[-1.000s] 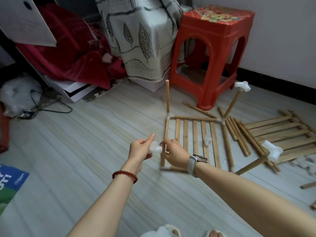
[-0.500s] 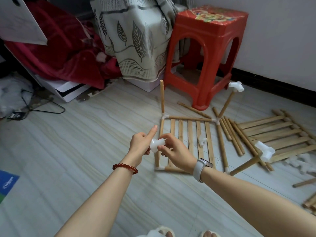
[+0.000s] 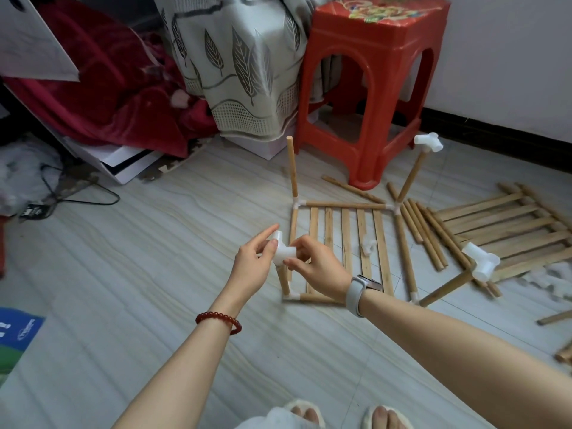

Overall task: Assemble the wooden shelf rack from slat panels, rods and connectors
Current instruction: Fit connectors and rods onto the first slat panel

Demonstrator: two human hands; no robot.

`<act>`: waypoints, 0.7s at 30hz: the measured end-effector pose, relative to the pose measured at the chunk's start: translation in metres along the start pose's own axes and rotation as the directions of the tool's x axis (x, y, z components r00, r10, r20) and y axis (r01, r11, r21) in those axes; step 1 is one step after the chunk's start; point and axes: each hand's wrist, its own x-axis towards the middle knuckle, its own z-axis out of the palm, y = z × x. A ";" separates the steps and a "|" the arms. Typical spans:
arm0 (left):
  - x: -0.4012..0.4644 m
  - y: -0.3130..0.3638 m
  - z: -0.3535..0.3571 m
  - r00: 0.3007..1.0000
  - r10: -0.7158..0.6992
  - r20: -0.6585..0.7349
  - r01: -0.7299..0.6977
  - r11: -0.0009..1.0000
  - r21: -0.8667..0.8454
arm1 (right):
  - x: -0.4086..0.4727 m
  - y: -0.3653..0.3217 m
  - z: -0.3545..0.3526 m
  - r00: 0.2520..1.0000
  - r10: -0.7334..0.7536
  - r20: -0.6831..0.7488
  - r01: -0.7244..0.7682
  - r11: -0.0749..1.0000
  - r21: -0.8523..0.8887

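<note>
A slat panel (image 3: 345,243) lies on the floor, framed by rods and white corner pieces, with an upright rod at each corner. Two right-hand uprights carry white connectors (image 3: 428,143) (image 3: 481,261). The far left upright (image 3: 291,170) has a bare top. Over the near left upright (image 3: 283,278), my left hand (image 3: 252,263) and my right hand (image 3: 315,267) both pinch a white connector (image 3: 283,249) at the rod's top. My left index finger sticks out straight.
A red plastic stool (image 3: 371,88) stands behind the frame. Loose rods (image 3: 427,230) and a second slat panel (image 3: 507,224) lie to the right, with white connectors (image 3: 557,280) near it. One small connector (image 3: 368,245) rests on the slats. A curtain, red blanket and cable lie left.
The white connector has been turned between my fingers and sits lower over the near left upright. Both hands stayed together; the camera shifted slightly.
</note>
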 end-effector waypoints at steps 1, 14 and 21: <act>0.001 0.002 0.001 1.000 -0.005 0.010 0.004 1.000 0.018 | -0.001 0.002 -0.001 1.000 0.002 0.020 -0.001 1.000 -0.029; 0.004 0.022 0.038 0.976 -0.106 -0.191 0.187 0.860 0.475 | -0.016 0.036 -0.055 0.993 0.001 -0.121 -0.054 0.901 -0.430; 0.015 0.039 0.054 0.945 -0.183 -0.271 0.316 0.721 0.617 | -0.064 0.095 -0.143 0.770 0.200 -0.605 -0.626 0.421 -0.657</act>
